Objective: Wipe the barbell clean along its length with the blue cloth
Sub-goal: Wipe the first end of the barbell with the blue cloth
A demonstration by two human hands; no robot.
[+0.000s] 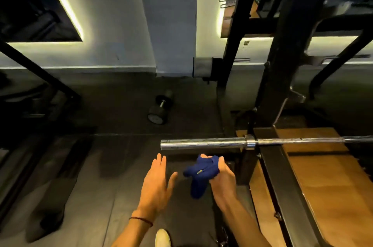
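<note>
Barbell (203,143) on rack (282,77); right hand (221,174) clutching blue cloth (198,174); left hand (156,182) splayed, empty; dumbbell (160,107) beyond.

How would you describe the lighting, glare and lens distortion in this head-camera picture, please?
In the head view the room is dim, lit mainly by glowing strip lights along the wall panels; the barbell sleeve shows bright streaked glare; the wide lens bends the rack uprights into a lean; the blue cloth in the right hand stays reasonably sharp, while the dumbbell looks soft.
</note>
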